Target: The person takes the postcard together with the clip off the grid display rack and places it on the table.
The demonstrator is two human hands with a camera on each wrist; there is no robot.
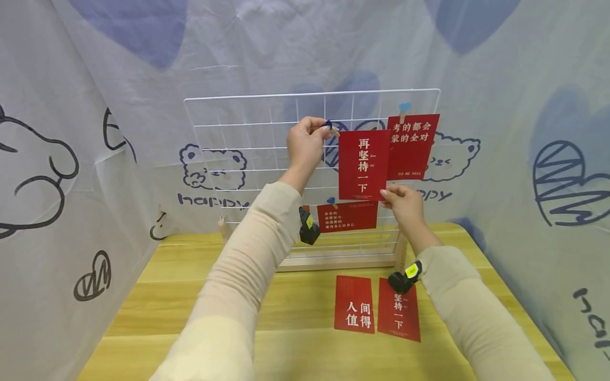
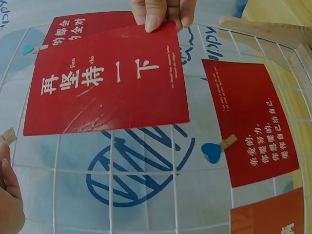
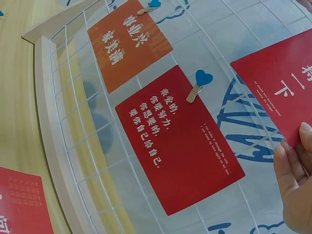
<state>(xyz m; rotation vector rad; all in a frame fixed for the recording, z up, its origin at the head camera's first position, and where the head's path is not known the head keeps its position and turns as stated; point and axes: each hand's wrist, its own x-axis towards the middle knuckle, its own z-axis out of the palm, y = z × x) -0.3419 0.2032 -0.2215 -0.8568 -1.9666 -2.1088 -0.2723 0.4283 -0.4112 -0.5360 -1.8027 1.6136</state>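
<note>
The left hand (image 1: pixel 306 144) pinches a heart-topped wooden clip (image 1: pixel 335 130); the right hand (image 1: pixel 405 207) pinches the lower corner of a glossy, rectangular card (image 1: pixel 364 172), upright between both hands, before a white wire grid (image 1: pixel 312 94). Below them is a wood-grained table (image 1: pixel 157 299).

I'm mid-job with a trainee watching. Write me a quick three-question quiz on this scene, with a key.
1. Which hand holds a red card by its lower corner in the head view?
2. True or false: the left hand holds nothing.
3. How many cards can be seen lying on the table in the head view?

Key:
1. The right hand.
2. False; it pinches a wooden clip.
3. Two: a left card and a right card.
</note>
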